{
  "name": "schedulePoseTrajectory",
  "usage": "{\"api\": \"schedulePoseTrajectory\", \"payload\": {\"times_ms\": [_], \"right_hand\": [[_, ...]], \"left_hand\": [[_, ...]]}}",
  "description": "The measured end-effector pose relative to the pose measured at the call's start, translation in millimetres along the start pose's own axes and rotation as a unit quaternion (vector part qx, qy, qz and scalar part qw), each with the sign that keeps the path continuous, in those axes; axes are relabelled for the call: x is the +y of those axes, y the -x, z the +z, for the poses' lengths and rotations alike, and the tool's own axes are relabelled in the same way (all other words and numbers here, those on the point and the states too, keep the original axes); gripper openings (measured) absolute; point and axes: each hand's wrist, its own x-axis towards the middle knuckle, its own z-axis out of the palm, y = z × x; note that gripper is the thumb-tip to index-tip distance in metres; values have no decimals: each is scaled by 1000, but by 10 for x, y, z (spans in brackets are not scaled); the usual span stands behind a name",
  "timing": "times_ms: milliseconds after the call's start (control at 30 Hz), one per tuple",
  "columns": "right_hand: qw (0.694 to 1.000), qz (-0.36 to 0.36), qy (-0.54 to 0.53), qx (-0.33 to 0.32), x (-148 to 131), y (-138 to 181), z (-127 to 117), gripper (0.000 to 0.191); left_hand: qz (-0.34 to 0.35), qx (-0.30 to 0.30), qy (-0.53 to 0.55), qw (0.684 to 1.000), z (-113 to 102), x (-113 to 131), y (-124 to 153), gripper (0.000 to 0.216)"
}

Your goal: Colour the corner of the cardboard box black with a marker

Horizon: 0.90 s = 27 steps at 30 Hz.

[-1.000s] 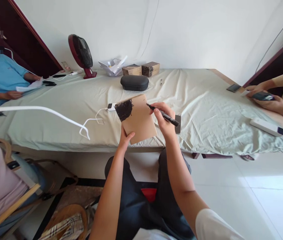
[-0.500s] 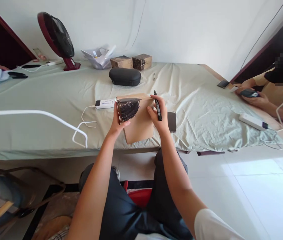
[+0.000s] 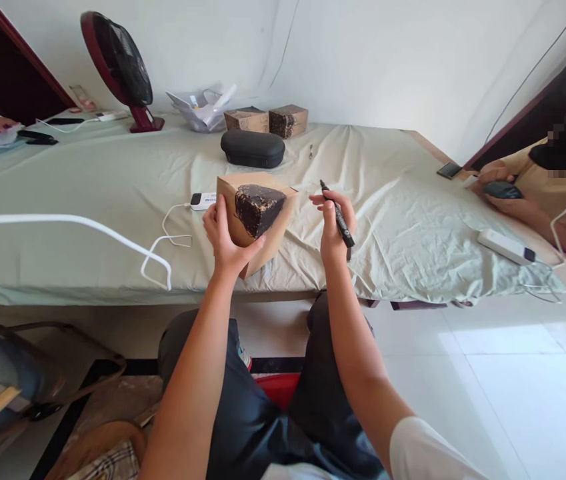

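While left hand (image 3: 225, 237) grips one cardboard box (image 3: 253, 213), right hand (image 3: 333, 227) pinches one marker (image 3: 339, 217), perhaps uncapped.

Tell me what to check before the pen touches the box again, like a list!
1. Left hand grips the cardboard box firmly: ok, fingers wrap its lower corner.
2. Right hand holds the black marker: ok.
3. Marker cap off: cannot tell, the tip is too small to see.
4. Marker clear of the box: ok, there is a gap between them.
5. Box face with the black scribble turned toward the person: ok.
6. Box resting on the sheet-covered table: not ok, it is held up in the air, so it may wobble.
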Motion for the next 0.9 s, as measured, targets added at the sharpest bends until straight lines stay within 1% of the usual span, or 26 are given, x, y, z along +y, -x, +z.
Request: {"api": "schedulePoseTrajectory", "payload": {"times_ms": [33, 100, 167, 200, 233, 300, 367, 500, 633, 767, 833, 900], "right_hand": [[1000, -8, -9, -15, -86, -8, 3, 19], [998, -19, -24, -60, -259, -7, 7, 17], [994, -36, -16, -105, -409, 18, 22, 11], [991, -59, -1, -123, -467, 39, 38, 8], [986, -89, 18, -138, -510, 63, 60, 6], [975, -148, 59, -154, -551, 114, 115, 10], [969, -172, 86, -157, -543, 157, 170, 13], [971, -148, 107, -156, -490, 200, 222, 13], [971, -127, 121, -165, -492, 211, 217, 11], [982, -110, 95, -122, -522, 207, 193, 9], [989, -84, 71, -96, -524, 192, 171, 10], [994, -52, 53, -84, -510, 168, 145, 10]], "left_hand": [[10, 22, -31, 999, 18, 35, 25, 129], [21, 39, -88, 995, 62, 121, 49, 126], [18, 29, -128, 991, 101, 216, 54, 121], [12, 20, -139, 990, 116, 258, 55, 118], [4, 11, -144, 990, 126, 294, 57, 117], [-10, -2, -135, 991, 139, 338, 62, 117], [-20, -6, -105, 994, 148, 348, 65, 118], [-31, -12, -37, 999, 164, 323, 68, 122], [-16, -4, -41, 999, 168, 306, 79, 121], [24, -16, -68, 997, 131, 294, 90, 130], [51, -28, -69, 996, 104, 280, 93, 132], [76, -42, -55, 995, 81, 262, 95, 132]]}}
